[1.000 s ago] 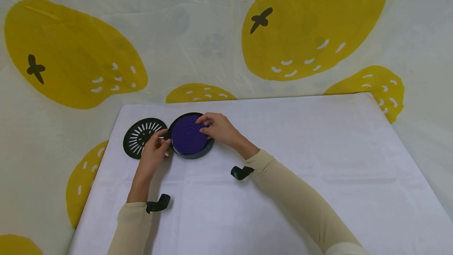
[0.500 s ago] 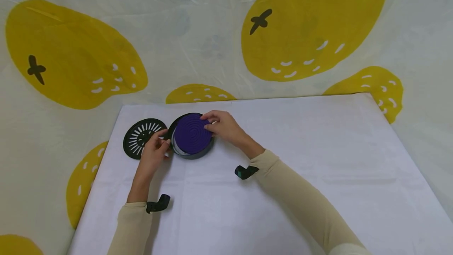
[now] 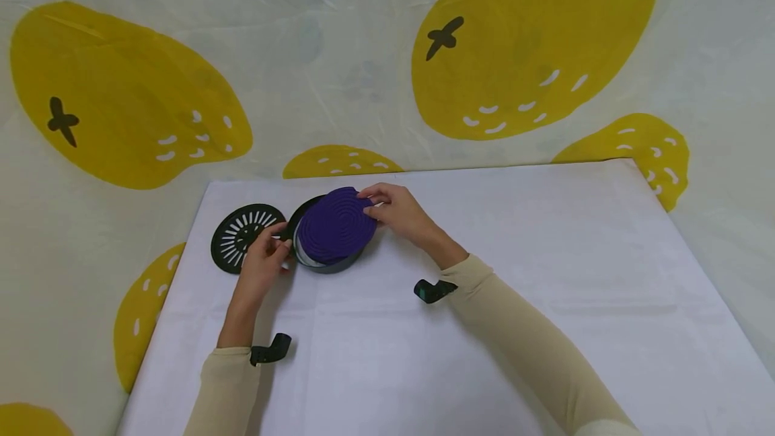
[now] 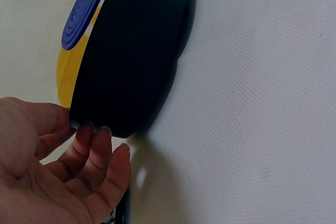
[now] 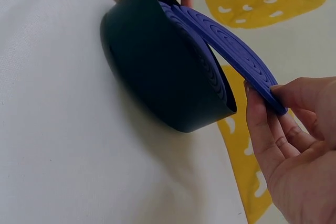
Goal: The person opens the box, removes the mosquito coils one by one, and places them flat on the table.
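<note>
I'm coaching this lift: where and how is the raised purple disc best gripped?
Probably from the person's right: pinch the raised purple disc across its thin rim. That edge tilts up clear of the dark container, and the right hand pinches it there.

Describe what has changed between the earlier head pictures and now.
The right hand has moved right and slightly farther from the person, drawing the pinched purple disc partly outside the dark container. The left hand, the container and the slotted black disc stayed in place.
</note>
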